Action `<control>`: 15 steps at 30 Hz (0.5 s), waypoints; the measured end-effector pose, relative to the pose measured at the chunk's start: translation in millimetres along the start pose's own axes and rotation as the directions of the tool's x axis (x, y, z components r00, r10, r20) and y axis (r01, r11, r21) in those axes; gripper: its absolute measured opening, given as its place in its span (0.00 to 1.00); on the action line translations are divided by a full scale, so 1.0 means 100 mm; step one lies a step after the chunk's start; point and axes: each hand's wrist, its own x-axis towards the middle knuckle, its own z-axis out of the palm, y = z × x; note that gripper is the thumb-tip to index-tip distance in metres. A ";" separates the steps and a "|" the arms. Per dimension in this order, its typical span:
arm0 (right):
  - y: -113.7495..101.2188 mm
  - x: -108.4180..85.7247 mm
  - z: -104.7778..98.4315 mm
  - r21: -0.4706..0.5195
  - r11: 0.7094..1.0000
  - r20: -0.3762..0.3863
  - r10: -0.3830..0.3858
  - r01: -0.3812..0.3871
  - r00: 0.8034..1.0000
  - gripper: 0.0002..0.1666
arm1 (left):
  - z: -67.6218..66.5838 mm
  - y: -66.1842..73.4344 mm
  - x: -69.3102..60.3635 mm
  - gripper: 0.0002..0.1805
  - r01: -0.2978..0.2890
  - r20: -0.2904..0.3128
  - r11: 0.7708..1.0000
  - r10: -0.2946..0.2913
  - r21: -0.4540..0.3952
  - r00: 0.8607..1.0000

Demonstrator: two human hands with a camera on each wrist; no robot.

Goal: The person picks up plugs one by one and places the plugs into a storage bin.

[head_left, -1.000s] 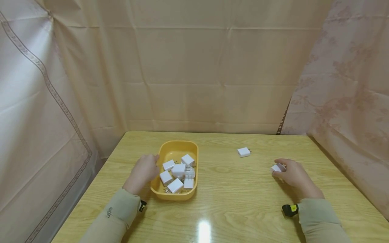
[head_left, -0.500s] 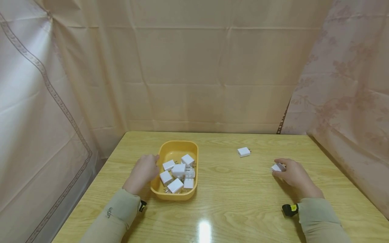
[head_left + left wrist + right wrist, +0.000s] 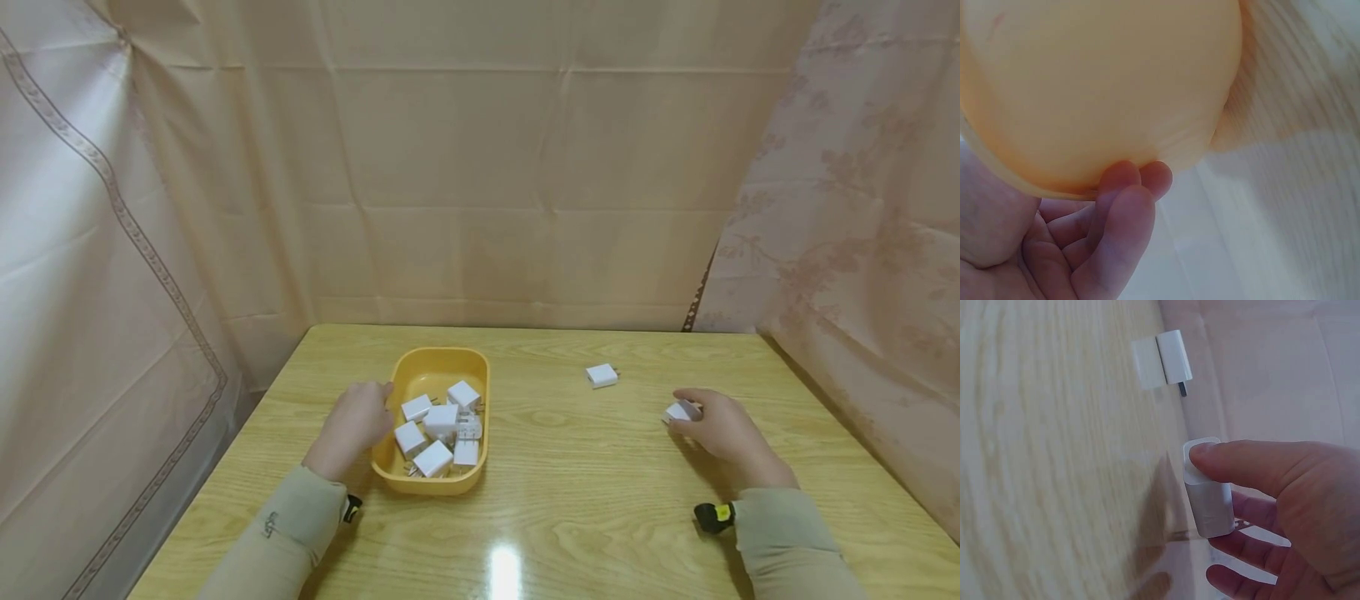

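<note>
My left hand (image 3: 358, 421) grips the left side of a yellow plastic bin (image 3: 429, 487). In the left wrist view, curled fingers (image 3: 1125, 215) meet the bin's rim and outer wall. Several white charger plugs (image 3: 432, 458) lie jumbled inside the bin, some with metal prongs showing. Over on the right, my right hand (image 3: 723, 427) pinches another white charger plug (image 3: 1211, 509) between thumb and fingers. Its prongs point toward the fingers, just off the tabletop in the right wrist view. A further charger plug (image 3: 602, 376) lies on the table beyond that hand, prongs to the right.
The wooden table (image 3: 570, 483) carries the bin left of its middle. A beige cloth (image 3: 480, 167) hangs behind the back edge, with more cloth at both sides. Black straps (image 3: 714, 517) sit at the wrists.
My right hand has shifted slightly to the left and up with the charger plug in its fingers. The left hand and the bin stay put.
</note>
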 end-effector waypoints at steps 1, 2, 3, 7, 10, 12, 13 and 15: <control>-0.01 0.01 0.00 0.002 1.000 0.000 0.000 0.000 1.000 0.36 | 0.00 0.00 0.00 0.28 0.001 0.000 1.000 -0.001 0.000 1.000; -0.02 0.01 0.00 0.002 1.000 0.001 -0.003 0.003 1.000 0.37 | 0.00 0.00 0.00 0.28 0.002 0.000 1.000 -0.002 -0.001 1.000; -0.04 0.02 0.00 0.001 1.000 -0.001 -0.009 0.009 1.000 0.36 | 0.00 0.00 0.00 0.28 0.001 -0.001 1.000 -0.001 -0.001 1.000; -0.11 0.05 0.00 -0.011 1.000 -0.001 -0.020 0.020 1.000 0.36 | 0.00 -0.01 0.00 0.28 -0.002 -0.003 1.000 0.002 0.001 1.000; -0.17 0.08 0.00 -0.018 1.000 0.002 -0.019 0.020 1.000 0.36 | 0.01 -0.01 0.00 0.28 0.001 0.000 1.000 -0.001 -0.003 1.000; -0.22 0.10 0.00 -0.024 1.000 0.000 -0.016 0.016 1.000 0.35 | 0.01 -0.01 0.00 0.28 -0.002 -0.001 1.000 0.002 -0.001 1.000; -0.24 0.10 0.00 -0.025 1.000 0.000 -0.017 0.017 1.000 0.35 | 0.01 -0.01 0.00 0.28 -0.003 -0.001 1.000 0.003 -0.002 1.000; -0.27 0.12 0.00 -0.020 1.000 0.002 -0.019 0.019 1.000 0.34 | 0.01 -0.02 0.01 0.28 -0.009 -0.004 1.000 0.009 0.003 1.000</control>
